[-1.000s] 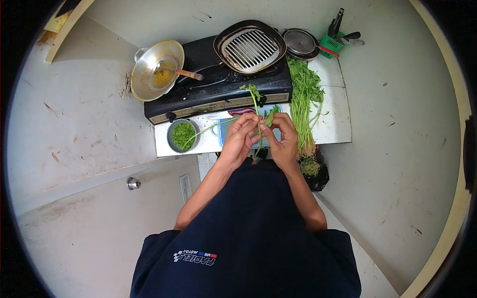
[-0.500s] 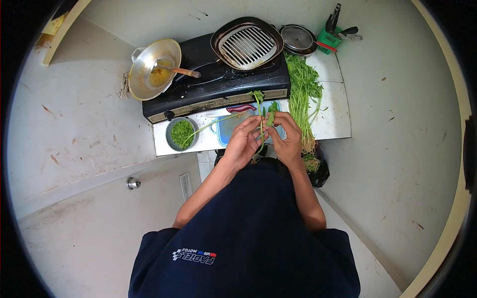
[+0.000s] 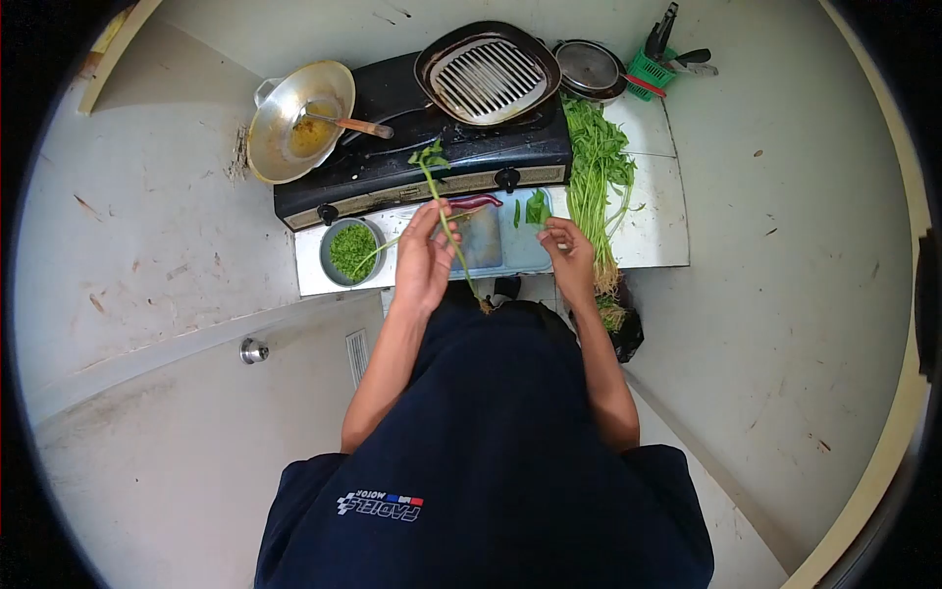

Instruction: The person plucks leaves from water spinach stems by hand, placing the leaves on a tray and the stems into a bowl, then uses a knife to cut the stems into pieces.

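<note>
Pinching rooted stem (image 3: 465,266) in left hand (image 3: 422,270), curling right hand (image 3: 572,257) by leaf (image 3: 536,208), unclear whether gripping, left of both, bowl (image 3: 326,257) of chopped greens (image 3: 349,247)

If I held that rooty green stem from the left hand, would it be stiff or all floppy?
Probably a bit springy: the stem reaches nearly straight on both sides of the left hand. The small leaves at its tip look thin, so they may flop. It's likely light, being so slim and held in one hand.
</note>
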The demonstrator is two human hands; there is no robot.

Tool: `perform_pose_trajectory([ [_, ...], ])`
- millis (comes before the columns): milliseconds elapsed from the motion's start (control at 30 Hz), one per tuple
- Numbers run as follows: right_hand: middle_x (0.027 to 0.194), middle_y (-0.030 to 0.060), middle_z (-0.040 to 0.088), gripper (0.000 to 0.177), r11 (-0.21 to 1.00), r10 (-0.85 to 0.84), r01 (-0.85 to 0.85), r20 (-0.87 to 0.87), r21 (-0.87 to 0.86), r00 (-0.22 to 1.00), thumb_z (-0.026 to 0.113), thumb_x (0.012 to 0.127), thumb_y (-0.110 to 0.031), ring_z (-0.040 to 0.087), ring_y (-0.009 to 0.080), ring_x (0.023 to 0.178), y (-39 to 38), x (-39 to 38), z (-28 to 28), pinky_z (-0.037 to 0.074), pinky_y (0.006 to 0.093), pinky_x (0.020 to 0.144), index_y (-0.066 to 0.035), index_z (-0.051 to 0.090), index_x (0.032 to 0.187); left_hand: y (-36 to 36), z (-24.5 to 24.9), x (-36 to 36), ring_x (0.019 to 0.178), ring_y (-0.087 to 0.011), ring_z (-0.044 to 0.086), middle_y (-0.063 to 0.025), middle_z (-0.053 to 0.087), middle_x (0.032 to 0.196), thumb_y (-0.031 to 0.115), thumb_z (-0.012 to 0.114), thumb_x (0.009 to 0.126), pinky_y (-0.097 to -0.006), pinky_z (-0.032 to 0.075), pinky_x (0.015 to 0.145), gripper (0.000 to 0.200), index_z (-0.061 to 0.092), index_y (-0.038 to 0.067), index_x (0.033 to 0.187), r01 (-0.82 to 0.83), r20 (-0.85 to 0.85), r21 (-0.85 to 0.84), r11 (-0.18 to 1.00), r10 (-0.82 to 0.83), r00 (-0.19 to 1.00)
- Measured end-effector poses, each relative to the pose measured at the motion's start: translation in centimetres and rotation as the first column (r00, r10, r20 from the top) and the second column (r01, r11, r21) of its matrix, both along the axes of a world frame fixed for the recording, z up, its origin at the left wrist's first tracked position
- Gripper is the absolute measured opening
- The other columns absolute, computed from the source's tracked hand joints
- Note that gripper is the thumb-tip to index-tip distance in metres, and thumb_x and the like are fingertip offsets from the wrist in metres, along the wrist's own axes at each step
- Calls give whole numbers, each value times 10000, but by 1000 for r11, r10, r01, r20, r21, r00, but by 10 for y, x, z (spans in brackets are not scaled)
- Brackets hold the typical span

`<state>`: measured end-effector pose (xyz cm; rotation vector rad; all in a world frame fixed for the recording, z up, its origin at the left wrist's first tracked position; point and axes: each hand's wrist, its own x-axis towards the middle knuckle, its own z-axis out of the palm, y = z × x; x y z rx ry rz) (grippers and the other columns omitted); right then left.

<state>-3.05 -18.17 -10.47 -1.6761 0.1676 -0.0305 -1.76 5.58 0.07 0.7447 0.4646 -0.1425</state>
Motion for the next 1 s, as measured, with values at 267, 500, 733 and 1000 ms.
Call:
perform_pose_trajectory([
  [267, 913, 93, 757, 364, 987, 160, -161, -178, 12, 971, 694, 904, -34, 697, 146, 818, -5, 20, -91, 538, 302, 775, -46, 665, 1267, 28, -8, -13, 871, -131, 585, -27, 617, 1024, 139, 594, 1038, -272, 523, 790, 178, 609, 30, 1178, -75, -15, 13, 997, 75, 997],
  [500, 903, 137, 765, 413, 968, 118, -126, -51, -216, 992, 695, 864, -52, 745, 251, 825, 19, 75, -105, 565, 369, 759, -73, 667, 1276, 25, -7, -15, 877, -135, 585, -25, 621, 1018, 156, 610, 1036, -283, 521, 784, 186, 618, 35, 1177, -74, -10, 15, 997, 74, 997],
  [733, 899, 203, 740, 318, 716, 78, -234, -258, -658, 963, 687, 857, -121, 723, 420, 873, 24, 55, -134, 567, 522, 799, -48, 605, 1155, 26, -3, -17, 878, -135, 588, -23, 627, 1013, 173, 615, 1038, -283, 520, 781, 188, 629, 42, 1171, -76, -2, 25, 997, 76, 997],
  [1000, 852, 202, 728, 270, 601, 127, -311, -297, -736, 946, 710, 895, -189, 715, 434, 841, 16, 35, -122, 559, 545, 762, -55, 565, 1080, 27, -11, -13, 874, -137, 596, -30, 636, 1013, 172, 619, 1035, -287, 527, 791, 193, 628, 40, 1175, -44, -24, 27, 999, 45, 999],
])
